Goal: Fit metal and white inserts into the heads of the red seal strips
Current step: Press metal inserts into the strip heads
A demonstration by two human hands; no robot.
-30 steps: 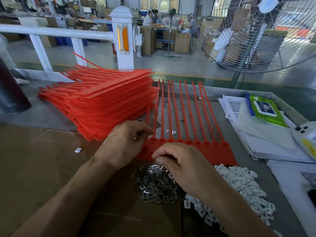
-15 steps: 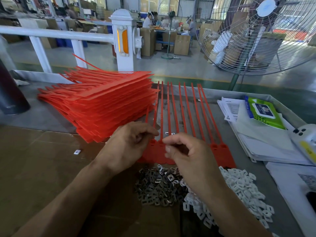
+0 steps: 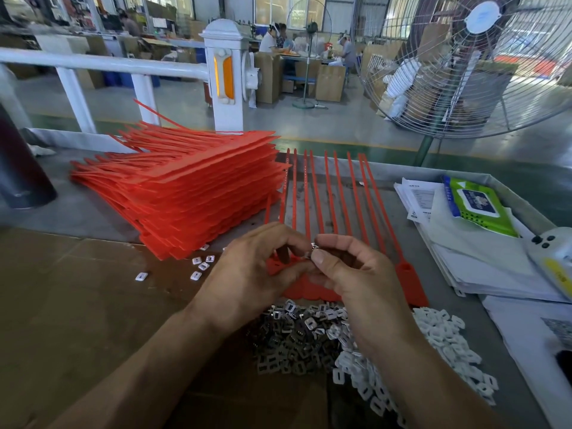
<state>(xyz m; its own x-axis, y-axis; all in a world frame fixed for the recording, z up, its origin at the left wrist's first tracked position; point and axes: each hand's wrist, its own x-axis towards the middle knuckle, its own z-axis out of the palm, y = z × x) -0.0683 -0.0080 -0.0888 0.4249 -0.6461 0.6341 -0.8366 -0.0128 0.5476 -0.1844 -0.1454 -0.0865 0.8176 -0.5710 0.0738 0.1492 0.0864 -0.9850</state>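
Your right hand [image 3: 353, 274] is now meeting your left hand [image 3: 257, 267] just above the heads of the red seal strips [image 3: 408, 284]; a second ago it was down at the metal inserts [image 3: 297, 339], fingers curled over the pile, and half a second ago it was already lifting toward the strips. Between your right thumb and forefinger you are pinching one small metal insert [image 3: 314, 246], a narrow grip closed on that piece. Your left hand is curling its fingers in at the same spot, and the fingertips of both hands are nearly touching; whether the left is also holding the piece or only steadying the strip head, I cannot tell.

That means the pick is done and you are probably lining the insert up for seating in a head.

The strips are lying flat on the worktop [image 3: 93, 305], tails pointing away from you, with the white inserts [image 3: 445, 339] heaped just right of the metal ones and the red stack [image 3: 192, 193] to the left.

As for writing, the green packet [image 3: 473, 205] and the papers [image 3: 421, 196] are showing print, but it is too small to read.
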